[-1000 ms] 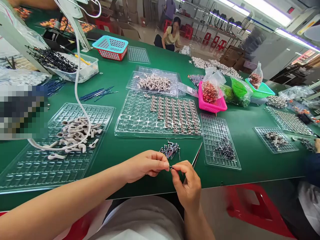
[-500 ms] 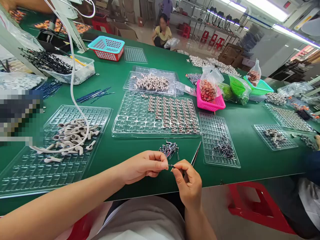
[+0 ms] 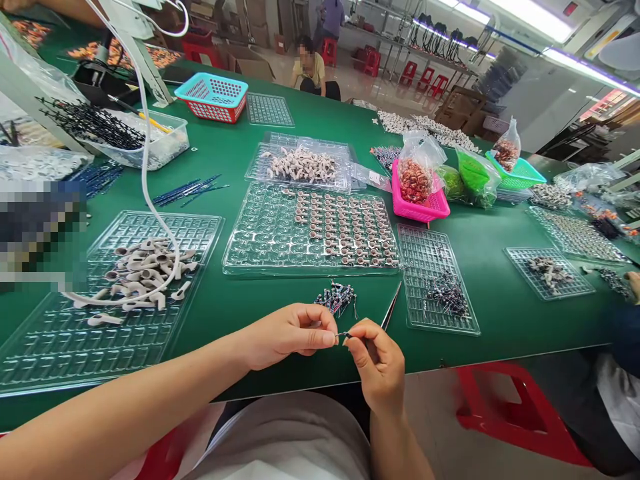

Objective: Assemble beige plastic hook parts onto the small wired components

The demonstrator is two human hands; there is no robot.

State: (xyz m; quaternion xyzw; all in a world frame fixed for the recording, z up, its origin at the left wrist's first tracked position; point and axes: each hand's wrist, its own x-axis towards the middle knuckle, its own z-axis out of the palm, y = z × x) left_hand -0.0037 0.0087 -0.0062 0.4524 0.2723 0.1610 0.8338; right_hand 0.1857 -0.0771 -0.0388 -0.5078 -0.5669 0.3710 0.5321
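Between my two hands, just above the table's front edge, is a small dark part with thin wire ends point(image 3: 344, 335). My left hand point(image 3: 300, 337) pinches its wire end between thumb and forefinger. On the other side, my right hand point(image 3: 376, 360) pinches the dark end, and tweezers point(image 3: 391, 308) stick out behind that hand, their rear part hidden. A small pile of similar wired parts point(image 3: 337, 298) lies just beyond my fingers. Farther back is a clear tray point(image 3: 265, 230), its right side filled with rows of small pale pieces with brown rings.
Loose pale curved pieces point(image 3: 150, 270) lie on a tray at left, under a white cable point(image 3: 145, 160). To the right are a tray of dark wired parts point(image 3: 447, 297) and a pink basket point(image 3: 420, 208). A co-worker's hand point(image 3: 634, 283) shows at the right edge.
Both my hands keep their pinch, with slightly more wire showing between the fingertips. In the background, the crouching person has shifted left and leaned down.
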